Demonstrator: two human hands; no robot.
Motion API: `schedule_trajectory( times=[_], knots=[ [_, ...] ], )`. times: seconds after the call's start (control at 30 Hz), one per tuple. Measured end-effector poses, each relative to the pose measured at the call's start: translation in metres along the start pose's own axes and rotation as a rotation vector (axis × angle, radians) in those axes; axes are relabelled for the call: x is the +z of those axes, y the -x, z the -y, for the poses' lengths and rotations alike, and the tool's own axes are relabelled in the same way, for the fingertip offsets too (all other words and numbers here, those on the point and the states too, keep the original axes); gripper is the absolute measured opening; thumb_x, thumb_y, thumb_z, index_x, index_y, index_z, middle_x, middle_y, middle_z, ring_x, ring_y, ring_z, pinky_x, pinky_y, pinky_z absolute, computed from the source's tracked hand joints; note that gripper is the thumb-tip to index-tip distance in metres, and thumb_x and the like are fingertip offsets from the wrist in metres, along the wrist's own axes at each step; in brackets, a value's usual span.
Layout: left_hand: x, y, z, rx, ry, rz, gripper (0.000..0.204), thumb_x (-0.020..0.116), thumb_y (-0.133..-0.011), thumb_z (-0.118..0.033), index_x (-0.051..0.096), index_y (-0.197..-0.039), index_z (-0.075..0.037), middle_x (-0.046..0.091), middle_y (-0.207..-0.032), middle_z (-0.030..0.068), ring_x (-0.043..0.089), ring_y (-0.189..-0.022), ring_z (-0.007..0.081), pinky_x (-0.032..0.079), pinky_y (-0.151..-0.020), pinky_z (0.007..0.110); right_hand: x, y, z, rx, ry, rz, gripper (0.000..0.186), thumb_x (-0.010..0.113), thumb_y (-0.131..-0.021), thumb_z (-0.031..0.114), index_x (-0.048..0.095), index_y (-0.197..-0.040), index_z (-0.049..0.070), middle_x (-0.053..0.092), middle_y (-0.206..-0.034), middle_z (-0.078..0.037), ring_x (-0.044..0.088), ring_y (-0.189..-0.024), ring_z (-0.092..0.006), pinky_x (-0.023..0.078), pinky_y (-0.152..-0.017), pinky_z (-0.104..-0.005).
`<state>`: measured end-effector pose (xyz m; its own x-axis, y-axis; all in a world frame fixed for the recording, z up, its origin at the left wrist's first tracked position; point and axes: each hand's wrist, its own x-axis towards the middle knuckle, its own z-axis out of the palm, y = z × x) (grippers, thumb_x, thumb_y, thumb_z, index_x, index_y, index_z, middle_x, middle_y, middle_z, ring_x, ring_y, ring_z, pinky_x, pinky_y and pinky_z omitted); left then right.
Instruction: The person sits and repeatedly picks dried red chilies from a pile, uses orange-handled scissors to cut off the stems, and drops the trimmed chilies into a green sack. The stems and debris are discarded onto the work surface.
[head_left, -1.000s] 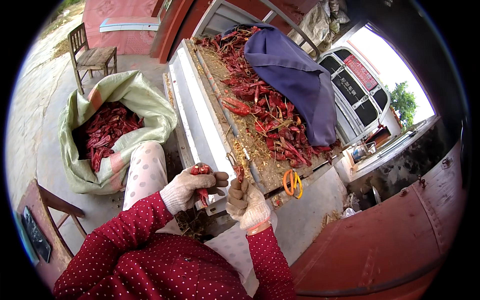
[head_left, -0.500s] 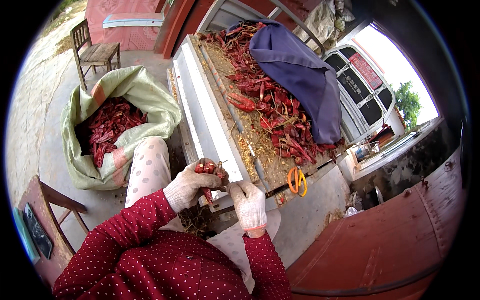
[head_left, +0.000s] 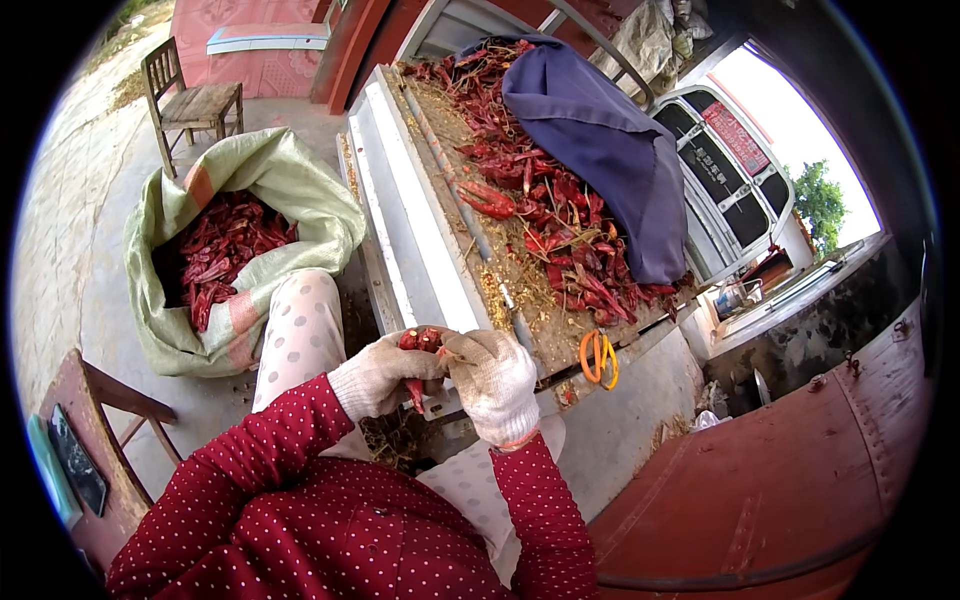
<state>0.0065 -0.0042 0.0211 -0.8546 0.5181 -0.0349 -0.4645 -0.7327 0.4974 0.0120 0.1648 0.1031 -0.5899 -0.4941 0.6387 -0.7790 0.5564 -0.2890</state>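
Observation:
My left hand (head_left: 385,375), in a pale knitted glove, is closed around a small bunch of dried red chillies (head_left: 420,340), whose tips poke out below. My gloved right hand (head_left: 490,380) is pressed beside it at the top of the bunch, fingers curled; what they grip is hidden. Both are over the front edge of a truck bed (head_left: 410,240) with metal side, strewn with seeds. A heap of dried chillies (head_left: 550,210) lies on the bed, partly under a purple cloth (head_left: 590,130). Orange and yellow handle loops (head_left: 597,357) lie at the bed's edge, right of my hands.
An open green woven sack (head_left: 180,320) of chillies stands beside my left leg. A wooden chair (head_left: 190,105) is behind it; a wooden seat (head_left: 120,470) at lower left carries a dark flat object. A red metal panel (head_left: 760,470) fills the right. White sacks (head_left: 640,50) sit behind.
My right hand, which held a chilli upright apart from my left, has moved in against the left hand's bunch and turned over it. My left hand has shifted slightly right.

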Motion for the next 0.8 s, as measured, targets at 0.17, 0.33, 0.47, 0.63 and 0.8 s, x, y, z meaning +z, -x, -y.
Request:
schedule_trajectory(
  times=[0.17,0.33,0.47,0.63,0.8],
  knots=[
    [0.0,0.004,0.002,-0.049,0.029,0.013,0.035,0.071,-0.087,0.001,0.058,-0.12,0.005,0.068,-0.099,0.0109,0.068,-0.076,0.0193,0.06,-0.07,0.035,0.005,0.008,0.002,0.045,-0.045,-0.019,0.021,0.07,-0.082,-0.004,0.072,-0.101,0.003,0.068,-0.093,-0.01,0.068,-0.082,-0.0247,0.055,-0.073,-0.0343],
    [0.011,0.008,0.003,-0.019,0.022,-0.062,0.03,0.072,-0.085,0.002,0.06,-0.112,0.004,0.067,-0.092,0.0098,0.066,-0.074,0.0184,0.058,-0.067,0.033,0.018,0.026,0.0,0.321,-0.34,-0.076,0.011,0.061,-0.093,-0.002,0.07,-0.1,-0.002,0.067,-0.095,-0.008,0.064,-0.083,-0.0149,0.053,-0.072,-0.0297],
    [0.0,0.005,0.01,0.001,0.004,-0.005,0.029,0.073,-0.083,0.003,0.061,-0.109,0.004,0.067,-0.091,0.0097,0.064,-0.072,0.0175,0.056,-0.064,0.033,0.021,0.027,0.013,0.648,-0.808,-0.197,0.014,0.056,-0.099,0.004,0.068,-0.101,-0.003,0.066,-0.093,-0.005,0.062,-0.08,-0.0108,0.051,-0.071,-0.0253],
    [0.006,0.007,0.018,0.033,-0.056,-0.06,0.026,0.067,-0.084,0.005,0.059,-0.109,0.004,0.063,-0.086,0.0082,0.061,-0.072,0.0194,0.056,-0.068,0.039,0.015,0.022,0.02,0.978,-1.088,-0.253,0.014,0.057,-0.1,0.012,0.066,-0.103,0.001,0.066,-0.088,-0.003,0.061,-0.072,-0.0105,0.048,-0.062,-0.0218],
    [0.012,0.005,0.017,0.018,-0.026,-0.115,0.024,0.068,-0.083,0.005,0.06,-0.105,0.004,0.063,-0.085,0.0095,0.062,-0.07,0.0214,0.056,-0.068,0.039,0.011,0.027,-0.001,1.075,-1.352,-0.277,0.014,0.06,-0.098,0.014,0.065,-0.106,0.003,0.064,-0.085,0.0,0.059,-0.067,-0.0083,0.046,-0.055,-0.0203]
  ],
)
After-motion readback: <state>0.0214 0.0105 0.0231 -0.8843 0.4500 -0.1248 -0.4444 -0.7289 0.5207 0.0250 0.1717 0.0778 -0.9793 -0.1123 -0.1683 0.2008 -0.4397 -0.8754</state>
